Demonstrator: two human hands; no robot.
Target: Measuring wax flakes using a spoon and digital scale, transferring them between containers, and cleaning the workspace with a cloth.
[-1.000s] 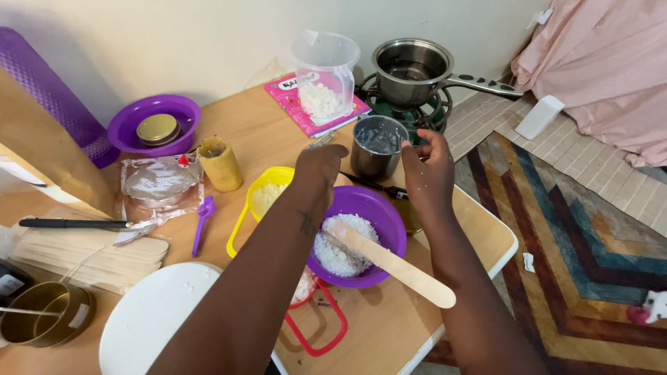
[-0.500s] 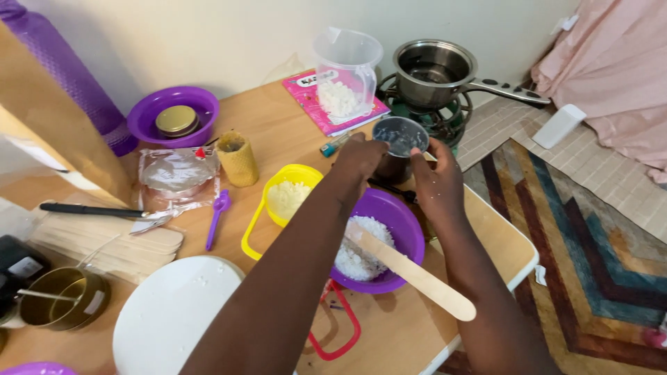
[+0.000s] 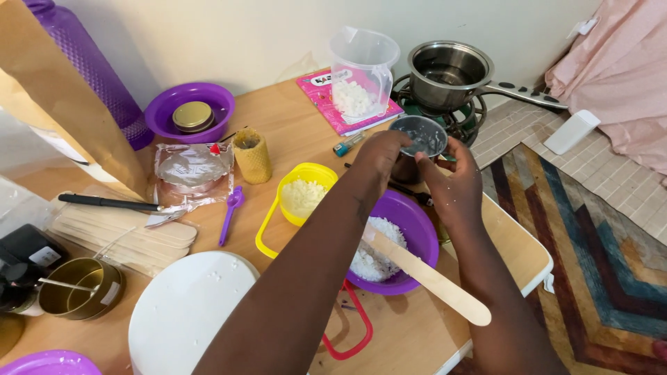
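The steel cup (image 3: 419, 139) is gripped at its rim by both hands, left (image 3: 381, 154) and right (image 3: 453, 182), steadied at twelve o'clock of the purple bowl (image 3: 406, 222) on the worktop (image 3: 299, 132).

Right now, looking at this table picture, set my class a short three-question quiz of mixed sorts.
1. True or false: the wooden stick rests in the large purple bowl.
2. Which colour is the small scoop holding white flakes? A red, B yellow, C green.
3. What do both hands, the left hand and the right hand, touch?

Key: 1 true. 2 B. 3 the small metal cup.
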